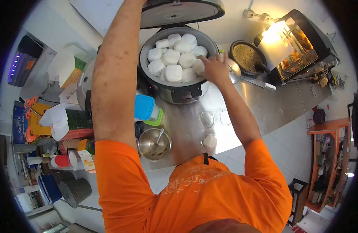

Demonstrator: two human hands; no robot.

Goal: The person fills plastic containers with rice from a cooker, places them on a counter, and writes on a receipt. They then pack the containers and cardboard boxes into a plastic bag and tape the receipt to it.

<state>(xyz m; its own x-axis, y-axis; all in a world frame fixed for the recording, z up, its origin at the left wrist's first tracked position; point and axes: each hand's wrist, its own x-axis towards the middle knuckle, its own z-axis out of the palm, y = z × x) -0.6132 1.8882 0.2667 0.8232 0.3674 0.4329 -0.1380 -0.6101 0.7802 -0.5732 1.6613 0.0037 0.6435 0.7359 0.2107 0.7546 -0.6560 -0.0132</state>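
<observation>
A large rice cooker (181,93) stands on the counter with its lid (175,16) raised. Inside its pot are several white wrapped bundles (171,57), rounded and packed close together. My right hand (215,70) is over the pot's right rim, fingers spread, its fingertips beside or touching the rightmost bundle (198,67). What the thumb does is hidden. My left arm (116,73) stretches up past the cooker's left side to the lid, and the hand itself lies beyond the top edge of the picture.
Right of the cooker are a metal lid (234,72), a stone mortar (247,56), a knife (260,83) and a lit glass-fronted display warmer (299,50). Nearer my body are a steel bowl (148,149) with a spoon, a blue-lidded container (144,107) and a small glass jar (209,141).
</observation>
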